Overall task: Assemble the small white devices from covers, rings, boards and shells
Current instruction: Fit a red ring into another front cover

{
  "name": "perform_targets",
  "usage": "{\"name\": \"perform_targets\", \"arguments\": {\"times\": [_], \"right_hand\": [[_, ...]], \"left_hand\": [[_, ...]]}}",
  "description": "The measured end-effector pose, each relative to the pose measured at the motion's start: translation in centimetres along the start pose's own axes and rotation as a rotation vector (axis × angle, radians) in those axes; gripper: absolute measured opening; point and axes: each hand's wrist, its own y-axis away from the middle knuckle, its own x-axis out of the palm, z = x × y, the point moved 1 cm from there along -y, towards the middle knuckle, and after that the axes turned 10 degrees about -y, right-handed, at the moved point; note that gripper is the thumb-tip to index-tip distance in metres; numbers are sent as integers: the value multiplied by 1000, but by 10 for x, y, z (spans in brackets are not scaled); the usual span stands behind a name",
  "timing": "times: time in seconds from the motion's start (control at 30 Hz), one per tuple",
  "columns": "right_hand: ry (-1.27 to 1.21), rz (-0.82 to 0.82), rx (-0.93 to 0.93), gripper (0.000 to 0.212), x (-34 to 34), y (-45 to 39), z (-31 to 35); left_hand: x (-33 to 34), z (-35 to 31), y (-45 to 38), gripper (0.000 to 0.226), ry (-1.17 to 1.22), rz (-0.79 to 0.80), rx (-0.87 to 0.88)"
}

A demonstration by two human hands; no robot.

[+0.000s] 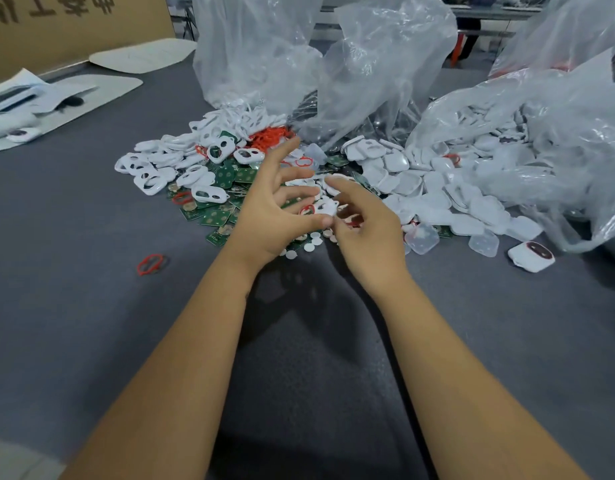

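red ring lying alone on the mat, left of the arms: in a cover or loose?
Loose. The red ring lies bare on the grey mat, apart from the parts pile, with no cover around it and neither hand touching it.

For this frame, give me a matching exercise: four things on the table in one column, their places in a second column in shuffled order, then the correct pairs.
Things:
1. lone red ring
2. green boards
3. assembled device
4. cardboard box

Places:
A. far left corner
B. alone on grey table, left of left hand
C. right of the pile, near the plastic bag
D. in the pile beneath white covers

Pairs: 1-B, 2-D, 3-C, 4-A
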Motion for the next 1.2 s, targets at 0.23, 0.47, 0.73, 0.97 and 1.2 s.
{"name": "perform_targets", "arguments": {"times": [0.23,0.47,0.73,0.97,1.2], "right_hand": [[-203,-250,32,33,-8,-1,1],[-224,-246,63,20,-10,-2,0],[-178,-96,137,15,-5,0,-1],[-186,-79,151,20,-8,0,1],[-169,-97,138,27,-7,-2,-4]], "left_hand": [[17,-4,1,83,-103,29,46],[20,-4,3,23,-158,-47,80],[21,-1,5,18,-126,-34,-52],[25,-2,5,17,-111,-45,-90],[23,1,2,9,-160,-122,-108]]}}
